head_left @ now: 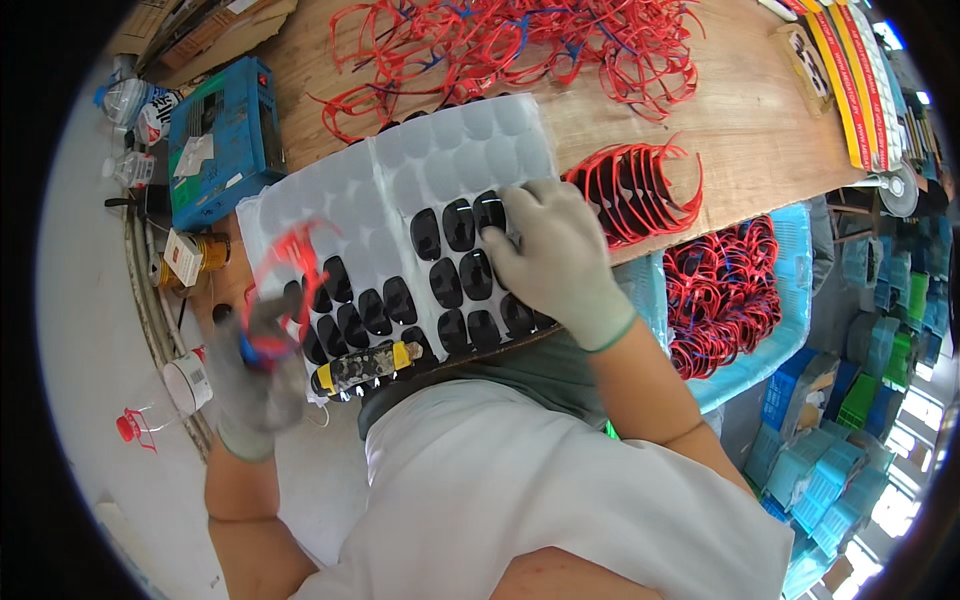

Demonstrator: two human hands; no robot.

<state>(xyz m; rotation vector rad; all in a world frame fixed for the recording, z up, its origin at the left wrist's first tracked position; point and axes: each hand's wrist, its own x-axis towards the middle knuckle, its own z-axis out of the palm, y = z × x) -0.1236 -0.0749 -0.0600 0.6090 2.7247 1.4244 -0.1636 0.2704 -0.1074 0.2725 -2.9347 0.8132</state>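
My left hand (262, 375), in a grey glove and smeared by motion, is closed round a red glasses frame (292, 255) with a blue part. Under it and to its right lies a white tray (300, 205) with oval hollows. Several dark lenses (426, 235) sit in the nearer hollows. My right hand (555, 245), also gloved, is over the tray's right side, thumb and forefinger closed at the edge of a dark lens (489, 211). A short bar wrapped in black and yellow (366, 368) lies across the tray's near edge.
Tangled red frames (520, 50) cover the table's far side. A row of frames with dark lenses (640, 190) stands right of the tray. A blue basket (795, 270) holds more frames. Left are a blue metal box (222, 140), a can (205, 258) and plastic bottles (128, 102).
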